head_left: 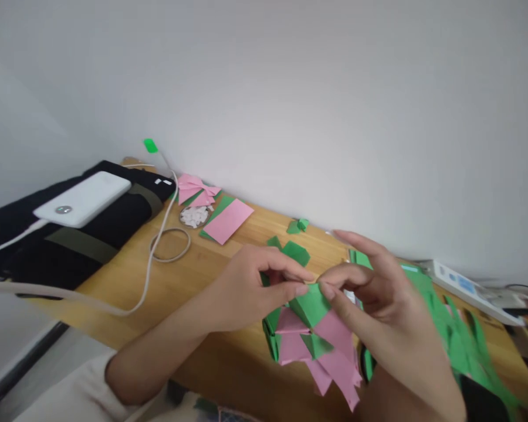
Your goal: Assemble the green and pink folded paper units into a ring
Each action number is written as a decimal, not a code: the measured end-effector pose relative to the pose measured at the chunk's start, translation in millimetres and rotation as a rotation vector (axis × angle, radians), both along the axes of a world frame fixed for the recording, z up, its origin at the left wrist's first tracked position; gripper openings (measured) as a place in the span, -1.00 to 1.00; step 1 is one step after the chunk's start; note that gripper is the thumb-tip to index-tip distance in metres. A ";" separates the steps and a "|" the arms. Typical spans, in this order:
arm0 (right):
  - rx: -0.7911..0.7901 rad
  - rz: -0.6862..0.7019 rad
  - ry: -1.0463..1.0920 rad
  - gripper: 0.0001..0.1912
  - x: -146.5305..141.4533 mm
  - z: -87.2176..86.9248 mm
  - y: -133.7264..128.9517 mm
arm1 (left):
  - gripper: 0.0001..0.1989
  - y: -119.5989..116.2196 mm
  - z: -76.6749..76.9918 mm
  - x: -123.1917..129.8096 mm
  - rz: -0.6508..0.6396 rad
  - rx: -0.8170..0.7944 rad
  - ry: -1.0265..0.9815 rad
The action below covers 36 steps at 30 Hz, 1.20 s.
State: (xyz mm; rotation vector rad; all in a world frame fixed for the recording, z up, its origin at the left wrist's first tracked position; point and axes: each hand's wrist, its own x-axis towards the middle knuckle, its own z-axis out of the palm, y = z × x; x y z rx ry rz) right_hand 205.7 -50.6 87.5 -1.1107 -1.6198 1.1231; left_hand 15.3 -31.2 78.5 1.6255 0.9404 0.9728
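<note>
Between my two hands is a folded paper piece point(312, 305) in green and pink, its pink points hanging down toward me. My left hand point(264, 287) pinches the green top edge with thumb and fingertips. On the other side, my right hand point(374, 299) pinches the same edge between thumb and index finger, its other fingers raised. Both sets of fingertips nearly meet at the top of the paper. Just beyond my left hand lie loose green paper pieces point(295, 252), partly hidden by it.
A pink paper sheet point(229, 221) lies on green sheets near a dish of white bits point(194, 216) and pink folded paper point(196, 189). At left, a white power bank point(83, 198) rests on a black bag point(70, 252). A power strip point(470, 293) and green papers point(457, 334) are at right.
</note>
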 end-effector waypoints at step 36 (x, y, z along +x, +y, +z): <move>-0.111 0.138 -0.126 -0.87 -59.4 90.6 9.2 | -0.76 14.3 35.8 -51.9 0.149 0.298 -0.173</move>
